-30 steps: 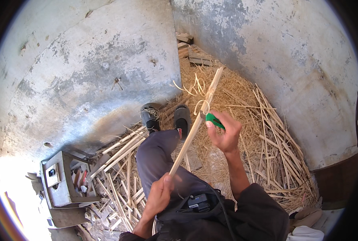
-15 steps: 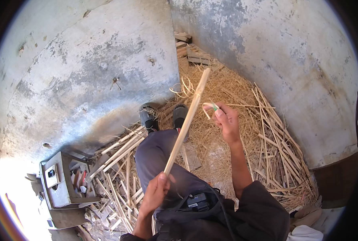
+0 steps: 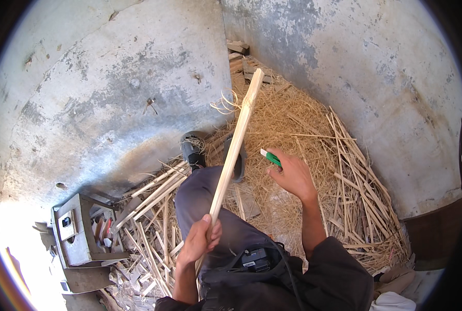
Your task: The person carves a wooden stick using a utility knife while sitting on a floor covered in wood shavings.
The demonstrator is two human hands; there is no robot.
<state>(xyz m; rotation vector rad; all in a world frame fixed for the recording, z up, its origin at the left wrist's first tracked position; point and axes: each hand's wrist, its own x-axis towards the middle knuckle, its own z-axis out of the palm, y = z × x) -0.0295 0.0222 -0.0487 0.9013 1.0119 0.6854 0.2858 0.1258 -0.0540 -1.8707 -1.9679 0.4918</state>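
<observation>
Since the earlier frame, the split-bamboo strip (image 3: 231, 155) has pushed its far tip outward, and the curl at the green-handled utility knife (image 3: 272, 158) is gone.
The left grip (image 3: 201, 239) is clenched round the strip's near end; the strip slants up across the trousered leg (image 3: 205, 192), its far end in the air. The right grip (image 3: 293, 173) grasps the knife beside the strip, blade bared and clear of it. Held at only 1 end, the strip could twist or wobble under pressure and make the blade skid; a stroke drawn toward the body could then reach the left fingers or thigh. Hanging curls (image 3: 233, 106) might snag the edge, and loose floor shavings (image 3: 288, 122) could slide underfoot.
</observation>
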